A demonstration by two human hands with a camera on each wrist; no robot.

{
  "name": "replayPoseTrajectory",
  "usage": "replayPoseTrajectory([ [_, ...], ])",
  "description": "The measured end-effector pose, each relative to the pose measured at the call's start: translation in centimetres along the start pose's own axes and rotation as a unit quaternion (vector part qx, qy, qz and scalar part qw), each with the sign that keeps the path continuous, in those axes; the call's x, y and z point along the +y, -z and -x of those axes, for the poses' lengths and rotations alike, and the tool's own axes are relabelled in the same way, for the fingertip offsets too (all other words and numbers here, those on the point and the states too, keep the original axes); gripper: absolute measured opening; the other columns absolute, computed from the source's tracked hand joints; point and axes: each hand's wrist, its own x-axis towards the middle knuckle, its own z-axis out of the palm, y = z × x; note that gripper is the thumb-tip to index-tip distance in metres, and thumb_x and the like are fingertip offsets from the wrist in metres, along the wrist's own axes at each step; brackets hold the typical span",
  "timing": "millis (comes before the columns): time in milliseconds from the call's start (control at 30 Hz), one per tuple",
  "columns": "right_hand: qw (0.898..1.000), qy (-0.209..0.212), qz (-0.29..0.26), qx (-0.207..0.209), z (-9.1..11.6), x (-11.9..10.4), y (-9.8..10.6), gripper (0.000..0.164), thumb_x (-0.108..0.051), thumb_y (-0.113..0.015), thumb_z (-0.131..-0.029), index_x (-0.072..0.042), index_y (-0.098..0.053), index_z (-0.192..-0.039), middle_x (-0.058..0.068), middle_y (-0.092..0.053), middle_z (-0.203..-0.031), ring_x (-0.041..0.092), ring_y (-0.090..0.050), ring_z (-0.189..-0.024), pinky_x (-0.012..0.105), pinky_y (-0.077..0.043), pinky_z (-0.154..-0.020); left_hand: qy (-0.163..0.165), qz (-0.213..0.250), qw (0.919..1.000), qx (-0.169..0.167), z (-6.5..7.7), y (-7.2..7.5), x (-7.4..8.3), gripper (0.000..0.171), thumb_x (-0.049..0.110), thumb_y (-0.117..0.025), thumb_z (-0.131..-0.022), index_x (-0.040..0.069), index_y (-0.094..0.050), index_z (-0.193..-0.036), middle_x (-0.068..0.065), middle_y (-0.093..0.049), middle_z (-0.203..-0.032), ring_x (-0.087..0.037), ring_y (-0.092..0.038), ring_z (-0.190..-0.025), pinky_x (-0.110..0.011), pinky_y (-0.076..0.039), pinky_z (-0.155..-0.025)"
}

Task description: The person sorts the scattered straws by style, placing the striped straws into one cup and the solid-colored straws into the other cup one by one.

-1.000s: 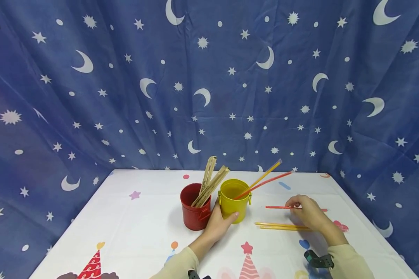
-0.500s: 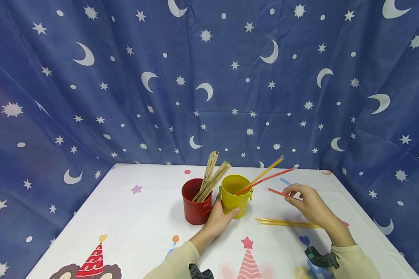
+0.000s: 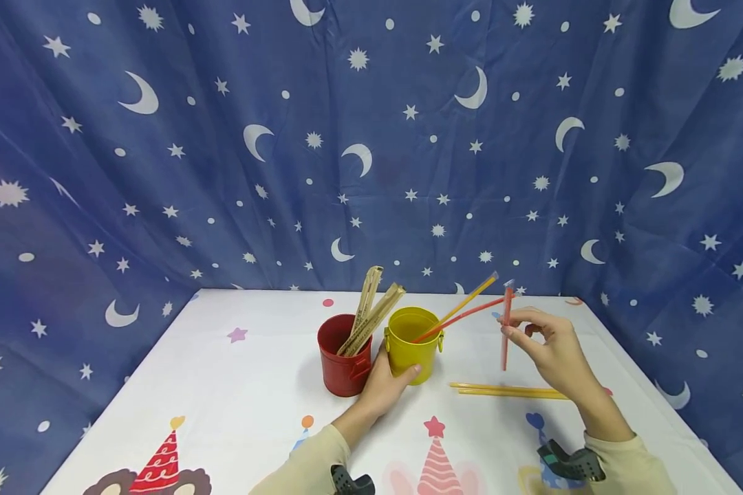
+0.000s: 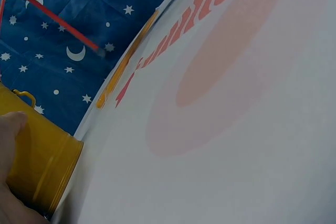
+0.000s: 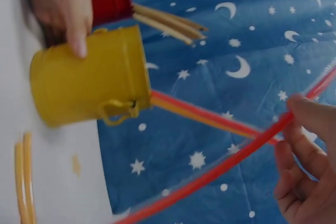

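Note:
In the head view, my left hand point(image 3: 384, 390) holds a small yellow bucket point(image 3: 411, 357) low on its side, thumb across the front. One orange-yellow straw point(image 3: 473, 295) and one red straw point(image 3: 470, 313) lean out of it to the right. Pinched between thumb and fingers of my right hand point(image 3: 554, 347), another red straw point(image 3: 504, 354) in a clear wrapper stands nearly upright above the table. It is right of the bucket and apart from it. The right wrist view shows this straw point(image 5: 210, 174) running diagonally from the fingertips.
A red bucket point(image 3: 343, 375) with paper-wrapped sticks point(image 3: 378, 320) stands close on the left of the yellow one. A few orange-yellow straws point(image 3: 508, 391) lie on the table below my right hand. Behind the white patterned tablecloth point(image 3: 254, 399) hangs a blue star-and-moon curtain point(image 3: 396, 179).
My right hand has lifted the red straw off the table and turned it from lying flat to nearly upright. My left hand stays on the yellow bucket.

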Motion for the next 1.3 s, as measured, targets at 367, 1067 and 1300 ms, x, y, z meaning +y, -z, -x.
replayPoseTrajectory([
  [367, 0.954, -0.037, -0.286, 0.088, -0.1, -1.2, 1.1, 0.023, 0.016, -0.057, -0.093, 0.010, -0.068, -0.112, -0.005, -0.079, -0.099, 0.007, -0.069, -0.084, 0.014, -0.053, -0.068, -0.003, 0.008, 1.0000, -0.003, 0.0, 0.0, -0.3, 0.088, 0.025, -0.073, -0.091, 0.002, -0.021, -0.159, -0.018, -0.038, -0.159, -0.037, -0.039, -0.147, -0.058, -0.025, -0.126],
  [1067, 0.969, -0.105, -0.201, 0.099, 0.4, -0.2, -3.6, 0.014, 0.004, -0.061, -0.097, 0.015, -0.066, -0.101, -0.006, -0.074, -0.081, 0.006, -0.070, -0.073, 0.017, -0.058, -0.070, 0.002, 0.001, 1.0000, 0.009, 0.1, -0.1, -0.3, 0.087, 0.027, -0.073, -0.091, 0.000, -0.023, -0.158, -0.019, -0.039, -0.158, -0.038, -0.039, -0.146, -0.059, -0.026, -0.125],
  [1300, 0.981, -0.119, -0.148, 0.028, 0.9, 0.0, -4.9, 0.019, -0.006, -0.062, -0.099, 0.010, -0.070, -0.107, -0.013, -0.072, -0.084, 0.007, -0.069, -0.075, 0.016, -0.057, -0.069, -0.005, -0.003, 1.0000, 0.008, 0.1, 0.0, -0.2, 0.089, 0.028, -0.073, -0.091, 0.000, -0.023, -0.158, -0.021, -0.039, -0.158, -0.039, -0.040, -0.145, -0.060, -0.026, -0.124],
])
